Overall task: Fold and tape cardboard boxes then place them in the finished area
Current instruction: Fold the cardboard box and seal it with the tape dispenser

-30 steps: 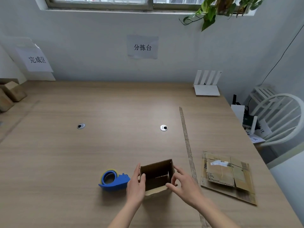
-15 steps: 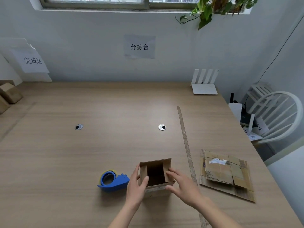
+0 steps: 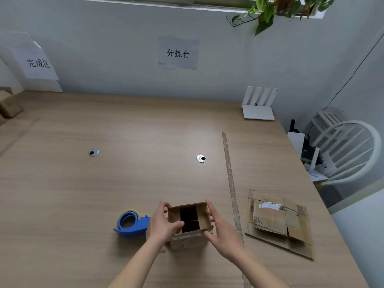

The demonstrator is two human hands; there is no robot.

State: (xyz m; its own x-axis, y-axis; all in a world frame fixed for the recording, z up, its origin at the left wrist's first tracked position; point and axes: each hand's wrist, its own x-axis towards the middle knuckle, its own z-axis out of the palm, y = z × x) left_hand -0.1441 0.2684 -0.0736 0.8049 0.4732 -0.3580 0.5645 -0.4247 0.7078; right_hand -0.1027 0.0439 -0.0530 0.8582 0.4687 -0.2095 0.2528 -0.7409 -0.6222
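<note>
Holding: we grip the cardboard box (image 3: 188,220) between both hands, near the worktop (image 3: 145,183) front edge.
Left hand (image 3: 161,223): fingers curled round its left wall.
Right hand (image 3: 220,227): flat against its right flap.

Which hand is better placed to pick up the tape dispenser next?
Left. The left hand sits on the box's left side, right beside the blue tape dispenser. The right hand is on the box's far side and would have to cross over.
</note>
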